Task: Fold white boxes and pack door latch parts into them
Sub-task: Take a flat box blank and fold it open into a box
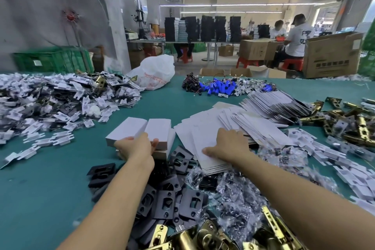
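Observation:
Two closed white boxes lie side by side on the green table, on top of other boxes. My left hand grips the near end of the right-hand box, thumb on its right side. My right hand presses flat on a stack of unfolded white box blanks, thumb at the stack's near edge. Black strike plates are heaped between my forearms. Brass latch bolts lie at the bottom edge. Clear screw bags sit under my right forearm.
A big heap of white card inserts fills the left of the green table. More blanks, brass latches and inserts lie at the right. Blue batteries and a white plastic bag sit at the far edge. People work behind.

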`<state>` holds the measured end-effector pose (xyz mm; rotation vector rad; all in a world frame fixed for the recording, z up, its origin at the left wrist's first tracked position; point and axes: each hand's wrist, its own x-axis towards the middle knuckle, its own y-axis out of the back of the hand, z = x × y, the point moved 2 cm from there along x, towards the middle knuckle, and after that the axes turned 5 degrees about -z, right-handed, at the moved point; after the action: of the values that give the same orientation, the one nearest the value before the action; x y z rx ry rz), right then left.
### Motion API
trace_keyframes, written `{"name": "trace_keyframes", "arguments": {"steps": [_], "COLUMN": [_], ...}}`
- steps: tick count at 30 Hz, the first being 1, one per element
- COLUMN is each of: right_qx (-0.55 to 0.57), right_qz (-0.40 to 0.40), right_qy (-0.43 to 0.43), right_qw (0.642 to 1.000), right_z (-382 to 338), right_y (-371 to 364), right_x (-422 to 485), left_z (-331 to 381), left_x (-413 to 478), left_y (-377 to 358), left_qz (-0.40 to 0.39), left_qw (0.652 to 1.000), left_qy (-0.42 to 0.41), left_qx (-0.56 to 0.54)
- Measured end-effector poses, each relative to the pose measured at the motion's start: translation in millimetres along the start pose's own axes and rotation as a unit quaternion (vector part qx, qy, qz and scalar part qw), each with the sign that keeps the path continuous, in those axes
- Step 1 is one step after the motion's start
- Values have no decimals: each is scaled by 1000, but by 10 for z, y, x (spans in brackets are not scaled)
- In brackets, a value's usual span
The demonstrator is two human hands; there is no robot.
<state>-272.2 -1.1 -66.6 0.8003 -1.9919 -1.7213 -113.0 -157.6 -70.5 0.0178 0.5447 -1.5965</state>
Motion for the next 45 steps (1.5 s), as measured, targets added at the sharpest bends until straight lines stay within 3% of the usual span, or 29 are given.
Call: {"name": "trace_keyframes", "arguments": {"steps": [5, 7, 10, 13, 18, 24, 29, 31, 37, 41, 43, 45], "right_qx": [30, 124, 360, 457, 393, 321, 229, 252, 486, 675, 717, 709], "right_qz": [42, 62, 69, 98, 94, 94, 67, 57, 8, -13, -53, -87], "right_qy": [1, 1, -7, -30, -61, -77, -22, -15, -59, -85, -47, -12], "right_qw": [999, 990, 930, 883, 913, 939, 971, 966, 872, 732, 694, 699], "right_z": [-56, -13, 122, 286, 430, 456, 305, 267, 311, 294, 213, 141], "right_y": [88, 151, 323, 419, 235, 137, 137, 170, 87, 163, 284, 359], "right_x": [-58, -76, -137, -251, -369, -261, -186, -149, -53, -233, -448, -714], "left_z": [84, 116, 141, 129, -91, -365, -497, -523, -470, -334, -230, -108], "left_x": [-322, -488, -715, -901, -1061, -1058, -1021, -964, -788, -814, -954, -1175], "left_y": [-149, -205, -288, -339, -301, -332, -480, -539, -655, -571, -494, -408], "left_qz": [-43, -83, -161, -222, -256, -323, -334, -333, -319, -292, -351, -449], "left_qw": [995, 994, 984, 971, 956, 915, 913, 912, 927, 948, 925, 875], "left_qy": [-46, -31, 27, 70, 116, 199, 151, 123, 53, 67, 134, 179], "left_qx": [72, 69, 67, 55, 84, 139, 181, 205, 190, 108, 53, -2]}}
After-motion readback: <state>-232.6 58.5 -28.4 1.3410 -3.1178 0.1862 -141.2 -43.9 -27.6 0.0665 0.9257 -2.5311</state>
